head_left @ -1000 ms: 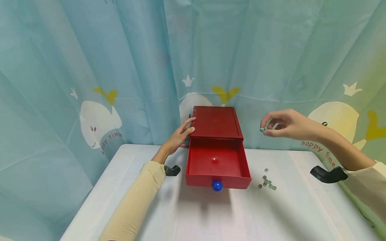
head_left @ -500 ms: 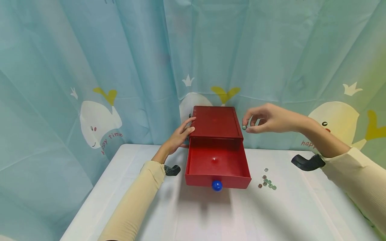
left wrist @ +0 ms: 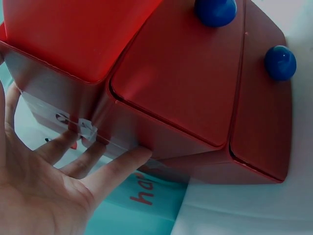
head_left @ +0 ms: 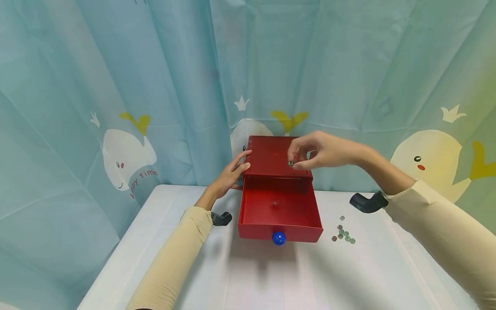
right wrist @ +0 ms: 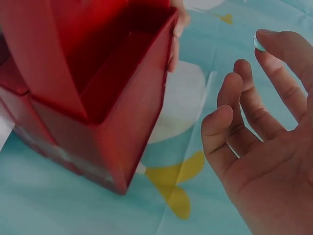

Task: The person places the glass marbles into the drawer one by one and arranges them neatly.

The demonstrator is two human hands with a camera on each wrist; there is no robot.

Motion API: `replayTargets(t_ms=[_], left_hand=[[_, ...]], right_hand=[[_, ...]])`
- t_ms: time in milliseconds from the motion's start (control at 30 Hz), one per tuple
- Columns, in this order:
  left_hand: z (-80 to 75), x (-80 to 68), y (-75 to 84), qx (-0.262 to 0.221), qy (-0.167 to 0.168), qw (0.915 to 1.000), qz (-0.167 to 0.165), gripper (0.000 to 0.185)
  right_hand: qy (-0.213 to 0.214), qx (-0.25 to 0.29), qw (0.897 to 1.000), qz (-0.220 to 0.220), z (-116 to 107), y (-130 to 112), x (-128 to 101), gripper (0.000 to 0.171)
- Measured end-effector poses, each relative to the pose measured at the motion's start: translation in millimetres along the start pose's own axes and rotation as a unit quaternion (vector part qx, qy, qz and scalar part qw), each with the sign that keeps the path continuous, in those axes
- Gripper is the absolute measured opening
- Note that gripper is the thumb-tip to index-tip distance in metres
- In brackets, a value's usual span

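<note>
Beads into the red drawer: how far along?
Done: the top drawer is pulled open, though no bead shows clearly inside it. In hand: the right hand pinches one bead above the box top, and the left hand rests flat against the red box side. Left: a small pile of beads lies on the table right of the drawer.

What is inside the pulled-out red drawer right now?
The open drawer shows only bare red floor with a glare spot. Its back part, under the red box, is hidden.
</note>
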State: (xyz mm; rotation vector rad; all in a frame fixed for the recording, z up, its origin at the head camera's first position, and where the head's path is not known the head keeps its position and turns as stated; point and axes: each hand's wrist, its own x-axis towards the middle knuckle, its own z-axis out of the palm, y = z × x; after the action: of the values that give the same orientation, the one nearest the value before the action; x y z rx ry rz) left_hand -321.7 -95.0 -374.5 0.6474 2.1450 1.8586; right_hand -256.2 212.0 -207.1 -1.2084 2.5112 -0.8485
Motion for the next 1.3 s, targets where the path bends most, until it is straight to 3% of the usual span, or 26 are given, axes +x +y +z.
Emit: replayTargets(t_ms=[367,767,1300], left_hand=[[-0.1,-2.6,1.5,0.002,0.003,1.0,-0.001,0.057],[3.1,-1.3,1.4,0.004,0.003,1.0,0.001,0.055],[5.1,-2.3,1.8,0.007,0.006,1.0,0.004,0.056]], right_hand=[[-0.071,0.023,0.997,-0.024,21.5,-5.8,33.4,0.011],[-0.082,0.03,0.995,-0.056,47.1,0.4,49.7,0.009],[-0.101,0.042,0.991,-0.071,64.1,2.4,57.0,0.011]])
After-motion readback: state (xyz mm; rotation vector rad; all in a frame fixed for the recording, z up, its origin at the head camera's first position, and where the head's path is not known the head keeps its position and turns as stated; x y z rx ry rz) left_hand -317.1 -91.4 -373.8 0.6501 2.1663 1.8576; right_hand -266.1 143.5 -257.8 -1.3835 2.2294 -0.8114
